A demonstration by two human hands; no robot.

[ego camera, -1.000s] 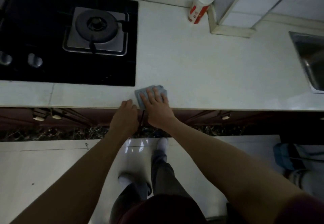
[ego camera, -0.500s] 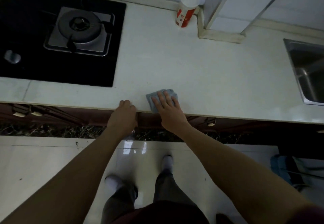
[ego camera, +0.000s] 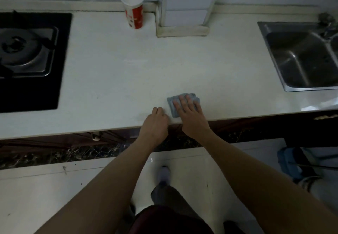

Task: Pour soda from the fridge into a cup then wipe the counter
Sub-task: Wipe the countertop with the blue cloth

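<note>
A folded blue-grey cloth [ego camera: 173, 103] lies on the white counter [ego camera: 128, 72] close to its front edge. My right hand [ego camera: 190, 113] presses flat on the cloth with the fingers spread over it. My left hand [ego camera: 155, 120] rests just left of the cloth on the counter's edge, fingers curled, holding nothing. A red and white paper cup [ego camera: 134, 8] stands upright at the back of the counter against the wall; its contents cannot be seen.
A black gas hob [ego camera: 27, 58] with one burner fills the counter's left end. A steel sink [ego camera: 303, 58] is set in at the right. A white tiled column [ego camera: 184, 8] juts out behind, right of the cup. A blue object [ego camera: 292, 162] sits on the floor at right.
My right hand has slid the cloth to the right along the counter's front edge, away from the hob. My left hand has followed along the edge, and my view has shifted right.
</note>
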